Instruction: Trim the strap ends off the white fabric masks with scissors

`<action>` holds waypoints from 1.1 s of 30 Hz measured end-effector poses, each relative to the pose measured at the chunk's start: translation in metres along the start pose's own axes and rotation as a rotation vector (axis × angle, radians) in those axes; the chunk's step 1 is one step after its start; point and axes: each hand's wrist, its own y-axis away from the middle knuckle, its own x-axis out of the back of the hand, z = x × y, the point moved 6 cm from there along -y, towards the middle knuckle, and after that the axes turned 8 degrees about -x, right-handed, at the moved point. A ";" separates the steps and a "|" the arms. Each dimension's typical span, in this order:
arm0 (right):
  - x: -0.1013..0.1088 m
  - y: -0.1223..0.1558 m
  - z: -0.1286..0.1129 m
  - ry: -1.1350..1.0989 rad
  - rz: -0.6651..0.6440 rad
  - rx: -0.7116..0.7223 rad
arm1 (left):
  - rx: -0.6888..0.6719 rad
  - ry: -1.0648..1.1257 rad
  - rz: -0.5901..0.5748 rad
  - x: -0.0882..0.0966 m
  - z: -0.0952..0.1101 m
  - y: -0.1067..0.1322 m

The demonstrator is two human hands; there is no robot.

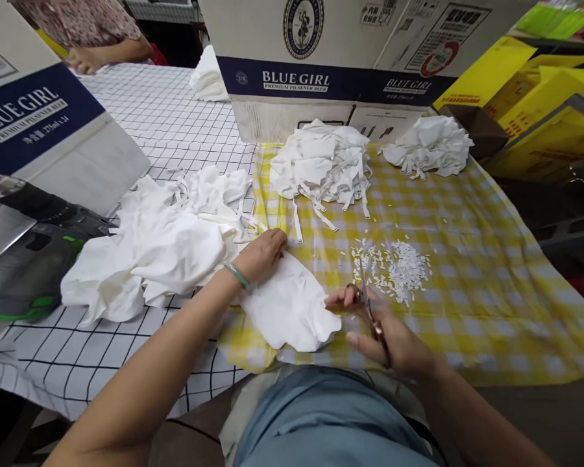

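Observation:
My left hand [267, 254], a green bangle at its wrist, has its fingers closed at the upper end of a white cloth piece [292, 305] lying before me. My right hand [403, 340] holds a pair of scissors [370, 310], blades pointing away from me. A finger of that hand reaches the right edge of the cloth. Beyond the scissors lies a heap of tiny white clippings [409, 267] on the yellow checked cover [472, 279]. Left of my left hand is a loose pile of white cloth pieces [175, 243].
Stacked white pieces with straps [321, 162] and another white bundle [431, 146] lie farther back. Two beer cartons [340, 84] [43, 123] stand behind and at left. A dark machine with green parts [29, 259] is at left. Across the table is another person's arm [111, 52].

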 end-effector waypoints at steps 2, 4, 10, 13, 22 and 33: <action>0.009 -0.019 -0.003 -0.075 0.090 0.026 | 0.015 -0.005 -0.015 0.002 -0.004 0.004; 0.013 -0.044 0.000 -0.141 0.216 0.022 | 0.007 -0.015 -0.042 0.003 -0.005 0.003; -0.016 -0.115 0.012 -0.031 0.279 0.014 | -0.045 -0.037 0.003 0.034 0.017 -0.006; -0.028 -0.130 0.006 -0.042 0.198 0.027 | -0.019 -0.037 0.095 0.062 0.036 0.012; -0.020 -0.115 -0.048 -0.298 0.230 0.322 | 0.560 1.829 -0.075 0.018 0.089 0.071; -0.005 -0.089 -0.045 -0.273 0.296 0.370 | 0.642 1.966 0.421 0.003 0.100 0.060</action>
